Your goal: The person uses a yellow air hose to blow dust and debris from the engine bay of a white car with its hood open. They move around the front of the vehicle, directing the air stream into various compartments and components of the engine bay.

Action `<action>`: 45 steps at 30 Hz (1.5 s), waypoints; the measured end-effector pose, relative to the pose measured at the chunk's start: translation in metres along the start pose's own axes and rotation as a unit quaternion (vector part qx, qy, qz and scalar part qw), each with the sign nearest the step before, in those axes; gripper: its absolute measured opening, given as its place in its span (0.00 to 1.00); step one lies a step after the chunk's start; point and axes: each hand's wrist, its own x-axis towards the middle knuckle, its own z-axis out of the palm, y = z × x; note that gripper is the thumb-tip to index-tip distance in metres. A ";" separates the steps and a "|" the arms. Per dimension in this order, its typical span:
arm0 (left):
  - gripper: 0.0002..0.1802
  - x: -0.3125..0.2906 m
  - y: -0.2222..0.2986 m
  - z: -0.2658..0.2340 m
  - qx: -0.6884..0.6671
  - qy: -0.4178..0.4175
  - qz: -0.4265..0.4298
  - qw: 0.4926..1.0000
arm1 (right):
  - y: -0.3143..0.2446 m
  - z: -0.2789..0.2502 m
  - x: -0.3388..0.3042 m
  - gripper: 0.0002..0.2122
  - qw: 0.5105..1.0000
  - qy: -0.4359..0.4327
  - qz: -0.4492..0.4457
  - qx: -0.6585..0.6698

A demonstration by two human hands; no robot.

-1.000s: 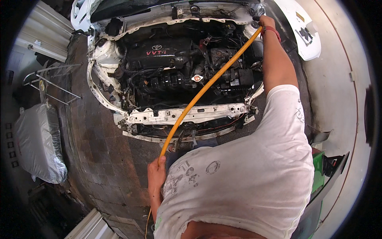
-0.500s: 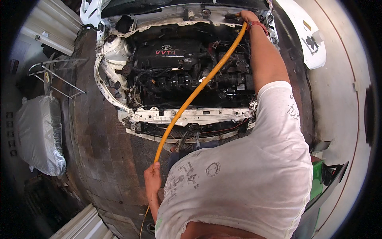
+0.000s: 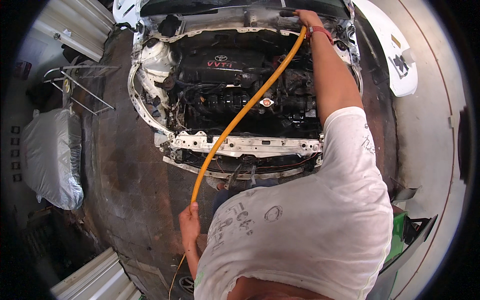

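A long yellow hose (image 3: pixel 235 120) runs slantwise across an opened car engine bay (image 3: pixel 220 107). My left hand (image 3: pixel 189 223), low beside my white shirt, is closed round its near part. Far off at the back of the bay, my right hand (image 3: pixel 306 19) is closed by the hose's other end. It grips a dark nozzle-like tool (image 3: pixel 287 14) that points left over the cowl (image 3: pixel 215 20) below the windscreen. The tool is small and partly covered by my fingers, so its exact kind is unclear. A red band circles my right wrist.
A black engine cover (image 3: pixel 220 66) and a metal radiator cap (image 3: pixel 266 102) lie under the hose. The white front crossmember (image 3: pixel 240 145) stands between me and the engine. A metal stand (image 3: pixel 82 87) and a silver-covered bundle (image 3: pixel 55 157) are at left, a white body panel (image 3: pixel 400 65) at right.
My right hand has shifted slightly left along the cowl with the nozzle tool. The radiator cap, mostly behind the hose before, now shows beside it. My left hand keeps its hold.
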 end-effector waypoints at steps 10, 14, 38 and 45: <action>0.31 -0.021 -0.036 -0.029 -0.045 0.079 -0.021 0.996 | -0.151 0.007 0.005 0.21 0.990 -0.005 -0.114 0.081; 0.32 -0.030 -0.042 -0.033 -0.022 0.103 -0.032 0.994 | -0.197 0.011 0.006 0.14 0.988 0.033 -0.154 -0.008; 0.33 -0.039 -0.125 -0.058 -0.110 0.170 -0.098 0.974 | -0.427 -0.026 -0.020 0.19 0.881 0.012 -0.003 0.474; 0.32 0.026 -0.169 -0.097 -0.136 0.110 -0.123 0.977 | -0.494 -0.043 -0.029 0.20 0.893 0.073 0.024 0.443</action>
